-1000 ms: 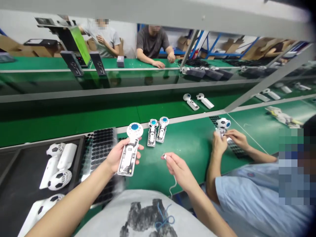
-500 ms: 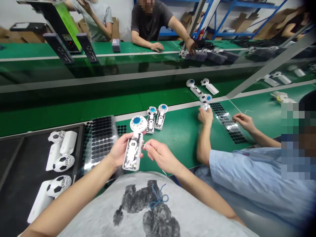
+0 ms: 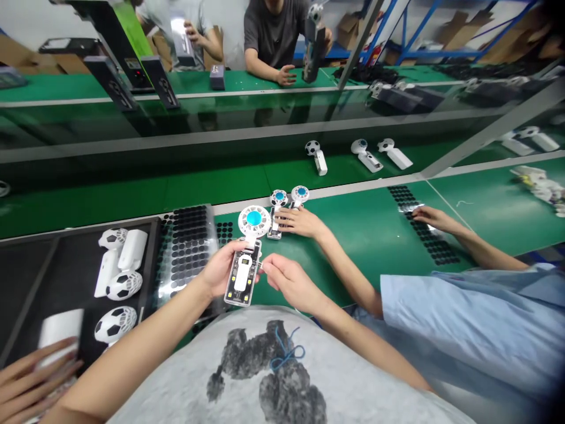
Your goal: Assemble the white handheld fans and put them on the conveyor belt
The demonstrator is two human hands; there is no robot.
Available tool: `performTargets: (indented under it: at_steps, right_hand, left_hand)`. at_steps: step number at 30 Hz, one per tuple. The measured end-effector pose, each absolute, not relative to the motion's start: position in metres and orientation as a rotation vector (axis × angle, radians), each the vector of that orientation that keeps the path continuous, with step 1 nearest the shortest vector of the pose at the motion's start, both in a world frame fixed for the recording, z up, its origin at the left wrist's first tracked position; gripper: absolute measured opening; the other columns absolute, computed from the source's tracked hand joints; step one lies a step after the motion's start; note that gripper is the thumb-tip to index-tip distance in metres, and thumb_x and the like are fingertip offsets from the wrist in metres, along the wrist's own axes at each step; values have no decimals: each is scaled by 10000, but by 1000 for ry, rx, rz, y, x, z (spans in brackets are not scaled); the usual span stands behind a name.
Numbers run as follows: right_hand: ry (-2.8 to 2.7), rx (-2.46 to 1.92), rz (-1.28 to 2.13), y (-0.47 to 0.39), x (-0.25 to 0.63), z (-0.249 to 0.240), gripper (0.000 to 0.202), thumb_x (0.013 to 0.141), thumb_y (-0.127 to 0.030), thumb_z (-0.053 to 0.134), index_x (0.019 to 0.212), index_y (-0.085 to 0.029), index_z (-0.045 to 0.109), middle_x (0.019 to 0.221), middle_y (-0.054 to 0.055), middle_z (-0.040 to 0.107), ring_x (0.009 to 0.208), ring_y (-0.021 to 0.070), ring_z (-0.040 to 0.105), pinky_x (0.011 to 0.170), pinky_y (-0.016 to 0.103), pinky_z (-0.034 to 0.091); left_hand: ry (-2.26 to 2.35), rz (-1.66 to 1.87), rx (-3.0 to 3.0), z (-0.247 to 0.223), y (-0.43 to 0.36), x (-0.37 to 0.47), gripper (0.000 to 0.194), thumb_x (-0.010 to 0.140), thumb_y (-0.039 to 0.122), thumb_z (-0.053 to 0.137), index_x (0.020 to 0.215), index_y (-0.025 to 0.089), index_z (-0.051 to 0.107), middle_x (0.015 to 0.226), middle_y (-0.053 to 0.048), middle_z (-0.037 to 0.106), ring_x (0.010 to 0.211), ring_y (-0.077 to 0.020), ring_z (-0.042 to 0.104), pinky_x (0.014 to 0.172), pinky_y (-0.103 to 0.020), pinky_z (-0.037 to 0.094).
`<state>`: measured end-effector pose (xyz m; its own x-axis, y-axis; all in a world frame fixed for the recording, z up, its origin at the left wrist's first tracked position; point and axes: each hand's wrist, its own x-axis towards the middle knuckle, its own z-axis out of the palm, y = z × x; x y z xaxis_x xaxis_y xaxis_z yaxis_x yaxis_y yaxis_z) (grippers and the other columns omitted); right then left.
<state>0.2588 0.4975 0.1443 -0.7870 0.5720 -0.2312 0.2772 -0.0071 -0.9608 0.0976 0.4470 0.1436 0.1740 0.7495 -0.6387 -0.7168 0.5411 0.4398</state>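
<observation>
My left hand (image 3: 220,268) is closed around a handheld fan (image 3: 242,277) with a round white head and blue centre, its clear-covered body facing up. At the fan's right side, my right hand (image 3: 285,280) pinches a small plug on a thin white cable (image 3: 260,265) that touches the body's edge. Just beyond, two smaller fans with blue centres lie on the green table; a co-worker's hand (image 3: 302,222) rests over them.
At the left, a black tray (image 3: 44,259) holds white fans with football-patterned heads, and another person's hand (image 3: 39,377) reaches over it. A sheet of black dots (image 3: 188,247) lies beside the tray. Several fans sit on the green belt (image 3: 212,194). A metal post slants at the right.
The neighbour's hand has moved left onto the two small fans. Another hand has appeared at the lower left with a white fan. One more fan is on the belt. My hands keep their hold.
</observation>
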Motion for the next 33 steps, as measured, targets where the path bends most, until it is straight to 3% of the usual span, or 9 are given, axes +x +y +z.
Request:
performTargets:
  at_steps: [7, 23, 28, 33]
  right_hand:
    - [-2212, -802, 1719, 499, 264, 146, 264, 904, -322, 346, 758, -181, 514, 560, -53, 446, 519, 80, 409, 550, 217, 340]
    - [-2128, -791, 1851, 501, 274, 139, 265, 895, -307, 362, 724, -171, 512, 543, -57, 445, 512, 76, 411, 550, 213, 349]
    - [-2090, -840, 1976, 497, 273, 120, 203, 844, -214, 413, 702, -157, 548, 631, -18, 568, 590, 89, 509, 598, 214, 388]
    - [-2031, -956, 1882, 483, 262, 87, 120, 736, -129, 494, 638, -142, 562, 553, -53, 456, 521, 67, 400, 486, 182, 309]
  left_hand:
    - [1000, 1106, 202, 145, 447, 105, 136, 701, 232, 550, 791, 157, 480, 565, 2, 574, 457, -171, 574, 448, -302, 491]
    - [1029, 1063, 181, 145, 447, 115, 193, 702, 268, 568, 833, 171, 465, 599, -1, 566, 496, -168, 576, 475, -302, 491]
    - [1145, 1058, 183, 134, 433, 121, 210, 681, 272, 621, 819, 176, 495, 614, 18, 558, 506, -132, 560, 494, -250, 471]
    - [1330, 1055, 183, 120, 424, 124, 231, 672, 314, 669, 825, 182, 557, 690, 21, 604, 618, -125, 584, 568, -201, 458]
